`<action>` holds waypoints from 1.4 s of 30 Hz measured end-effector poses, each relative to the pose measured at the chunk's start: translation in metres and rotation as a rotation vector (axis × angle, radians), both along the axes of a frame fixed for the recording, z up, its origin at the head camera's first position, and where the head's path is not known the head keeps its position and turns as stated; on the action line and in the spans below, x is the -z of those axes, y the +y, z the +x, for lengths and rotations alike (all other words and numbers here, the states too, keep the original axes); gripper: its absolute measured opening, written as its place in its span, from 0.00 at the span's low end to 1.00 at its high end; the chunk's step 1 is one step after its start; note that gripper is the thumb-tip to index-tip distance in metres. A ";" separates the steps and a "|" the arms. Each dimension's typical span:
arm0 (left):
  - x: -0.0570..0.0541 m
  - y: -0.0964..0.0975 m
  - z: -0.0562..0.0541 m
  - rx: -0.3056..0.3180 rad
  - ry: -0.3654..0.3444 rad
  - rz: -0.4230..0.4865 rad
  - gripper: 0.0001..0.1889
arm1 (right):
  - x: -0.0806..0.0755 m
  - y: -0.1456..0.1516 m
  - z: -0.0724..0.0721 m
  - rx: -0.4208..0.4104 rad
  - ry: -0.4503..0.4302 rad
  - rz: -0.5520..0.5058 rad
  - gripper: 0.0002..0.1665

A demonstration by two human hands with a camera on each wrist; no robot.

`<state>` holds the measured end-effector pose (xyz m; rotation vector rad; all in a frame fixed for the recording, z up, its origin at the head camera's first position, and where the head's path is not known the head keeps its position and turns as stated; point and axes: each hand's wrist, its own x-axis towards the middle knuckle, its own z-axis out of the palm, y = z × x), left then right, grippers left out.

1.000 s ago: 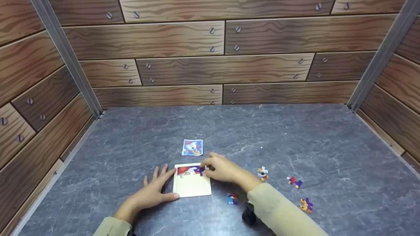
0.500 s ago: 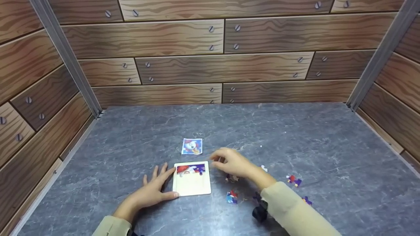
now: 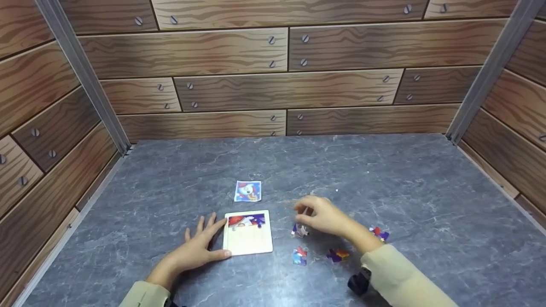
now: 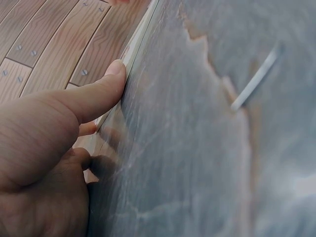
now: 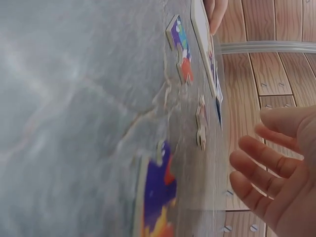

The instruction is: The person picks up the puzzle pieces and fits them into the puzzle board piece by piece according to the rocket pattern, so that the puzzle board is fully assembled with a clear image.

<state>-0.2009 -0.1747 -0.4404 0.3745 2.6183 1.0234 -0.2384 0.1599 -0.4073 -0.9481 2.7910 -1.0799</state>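
Note:
A pale, shallow puzzle tray [image 3: 248,241] lies on the table, with red, white and purple pieces [image 3: 245,220] fitted along its far edge. My left hand [image 3: 198,247] is spread beside it, index fingertip and thumb touching its left edge. In the left wrist view the thumb [image 4: 101,94] presses against the tray's side. My right hand [image 3: 324,216] hovers to the right of the tray, fingers loosely bent and holding nothing. Just under its fingers lies a whitish-grey puzzle piece [image 3: 302,230]. Closer to me are a blue-and-red piece [image 3: 300,256] and a purple-and-orange piece [image 3: 339,255].
A small picture card [image 3: 248,191] showing a white dog lies beyond the tray. Another red-and-purple piece [image 3: 379,234] sits partly hidden by my right forearm. Wood-patterned walls [image 3: 230,94] enclose the grey marbled table [image 3: 179,170] at the back and sides.
My right hand has left the puzzle piece at the tray's far right corner and moved right, uncovering loose pieces on the table. My left hand stays at the tray's edge.

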 end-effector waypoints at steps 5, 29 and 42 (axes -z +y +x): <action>0.001 0.000 0.000 -0.003 -0.004 -0.004 0.46 | 0.003 0.008 0.005 0.018 -0.050 0.056 0.15; 0.002 -0.002 0.001 0.012 0.014 0.005 0.46 | 0.012 0.004 0.012 0.090 -0.125 0.217 0.27; 0.000 -0.001 0.001 0.012 0.018 -0.011 0.46 | 0.015 0.005 0.010 0.051 -0.036 0.181 0.15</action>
